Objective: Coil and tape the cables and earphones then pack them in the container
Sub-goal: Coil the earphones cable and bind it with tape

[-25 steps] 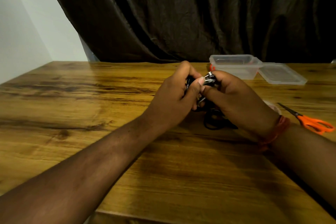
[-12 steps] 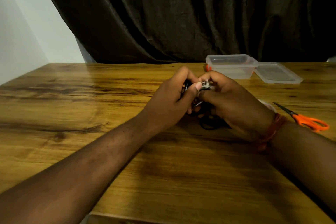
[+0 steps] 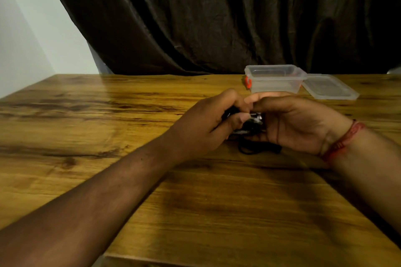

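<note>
A black cable [image 3: 249, 124] sits bunched between both hands a little right of the frame's center, just above the counter [image 3: 108, 136]. Small silver metal ends show at the top of the bundle, between the two thumbs. A loose loop of the same black cable hangs below the hands and lies on the wood just under them.

The left hand [image 3: 204, 128] comes in from the lower left of the frame, its forearm stretching diagonally across the counter. Its grip is narrow, the fingers curled over the left side of the bundle and the thumb pressed against it from the near side. The right hand [image 3: 297, 123] enters from the right edge with its palm turned toward the camera. Its grip is also closed on the cable, the fingers wrapped behind the bundle and the thumb lying across the top. The two hands touch at the fingertips. A red thread band [image 3: 342, 141] circles the right wrist.

Beyond the hands, toward the upper right of the frame, a clear plastic container [image 3: 275, 81] stands upright and open on the counter, with an orange clasp on its left end. Its clear lid [image 3: 329, 86] lies flat just beside it on the right, touching or nearly touching its wall.

A dark curtain [image 3: 217, 17] hangs behind the counter across most of the upper frame, and a pale wall [image 3: 26, 39] fills the upper left.
</note>
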